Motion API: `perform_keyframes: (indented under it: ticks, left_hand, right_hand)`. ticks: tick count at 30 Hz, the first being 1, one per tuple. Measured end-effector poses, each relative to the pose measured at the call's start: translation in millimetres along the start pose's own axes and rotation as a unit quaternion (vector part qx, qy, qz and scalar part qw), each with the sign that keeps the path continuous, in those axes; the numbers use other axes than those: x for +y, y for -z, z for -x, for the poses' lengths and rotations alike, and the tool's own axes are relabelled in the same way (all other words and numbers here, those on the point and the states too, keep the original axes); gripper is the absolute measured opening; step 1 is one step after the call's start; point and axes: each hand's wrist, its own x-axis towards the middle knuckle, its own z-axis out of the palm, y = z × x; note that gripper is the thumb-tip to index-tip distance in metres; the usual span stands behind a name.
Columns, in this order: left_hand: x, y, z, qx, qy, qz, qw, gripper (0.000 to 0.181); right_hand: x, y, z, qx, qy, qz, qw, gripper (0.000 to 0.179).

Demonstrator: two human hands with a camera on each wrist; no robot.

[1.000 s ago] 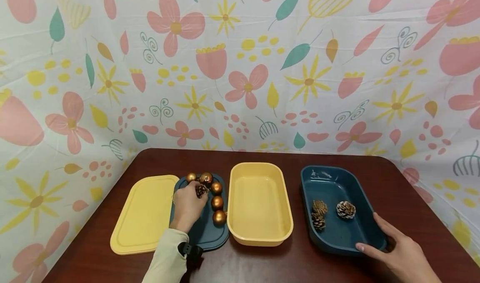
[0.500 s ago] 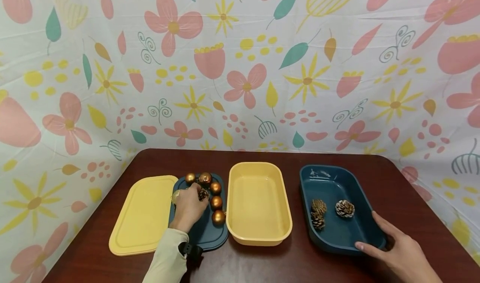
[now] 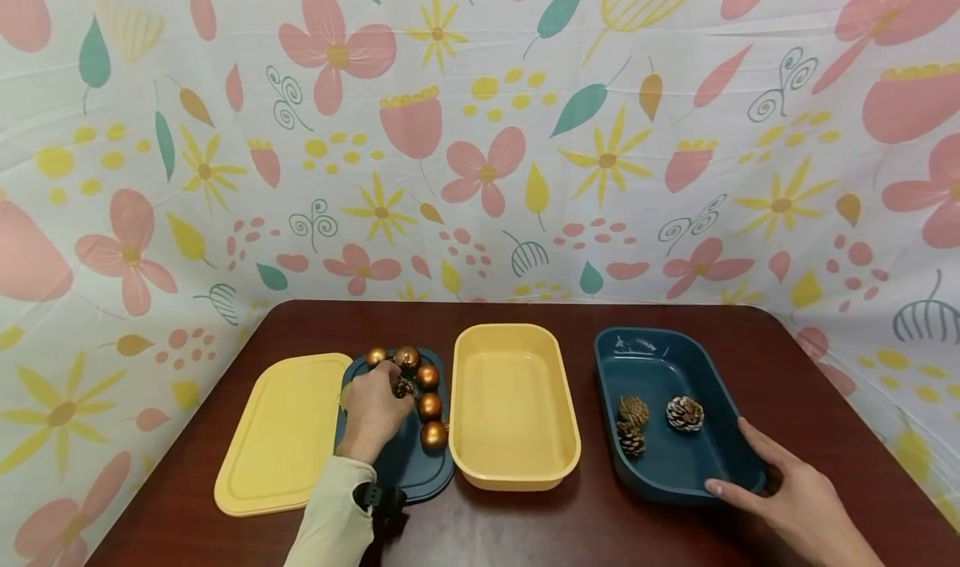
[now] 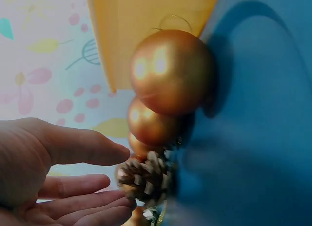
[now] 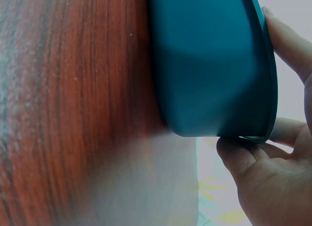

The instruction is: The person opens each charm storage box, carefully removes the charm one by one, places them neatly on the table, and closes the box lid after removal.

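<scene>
My left hand (image 3: 375, 408) is over the dark blue lid (image 3: 420, 471), pinching a small brown pine cone (image 3: 402, 387) between thumb and fingertips. In the left wrist view the thumb (image 4: 92, 147) lies above the pine cone (image 4: 148, 179) and the fingers below it. Copper-coloured baubles (image 3: 430, 406) line the lid's far and right sides. At the right, my right hand (image 3: 798, 500) grips the near right corner of the dark blue tray (image 3: 678, 479). That tray contains a white-tipped pine cone (image 3: 685, 414) and two browner pine cones (image 3: 632, 435) side by side.
Between lid and blue tray stands a yellow tray (image 3: 513, 408) with nothing in it. A yellow lid (image 3: 281, 434) lies at the left, touching the blue lid's edge in the head view. The brown table (image 3: 495, 529) ends against a flower-print cloth (image 3: 480, 133).
My left hand stays at the lid, its fingertips shifting slightly right and down with the pine cone. My right hand keeps its grip on the blue tray. The head view drifts a little.
</scene>
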Motion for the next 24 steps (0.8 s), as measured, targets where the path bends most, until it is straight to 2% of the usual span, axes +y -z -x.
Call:
perform_keyframes:
  ticks: [7, 15, 20, 24]
  left_hand:
    - [14.6, 5.6, -0.3, 0.031, -0.017, 0.007, 0.9993, 0.040]
    - [33.9, 4.4, 5.2, 0.072, -0.054, 0.091, 0.9918, 0.027]
    - [50.9, 0.4, 9.9, 0.078, -0.078, 0.122, 0.9863, 0.027]
    - [68.1, -4.6, 13.0, 0.066, -0.109, 0.147, 0.9809, 0.023]
  right_hand:
    - [1, -1, 0.9, 0.005, 0.004, -0.006, 1.0000, 0.107]
    - [0, -1, 2.5, 0.011, 0.006, -0.018, 0.9998, 0.106]
    - [0, -2, 3.6, 0.010, 0.003, -0.019, 0.9998, 0.107]
    - [1, -2, 4.6, 0.013, 0.004, -0.021, 0.9997, 0.107]
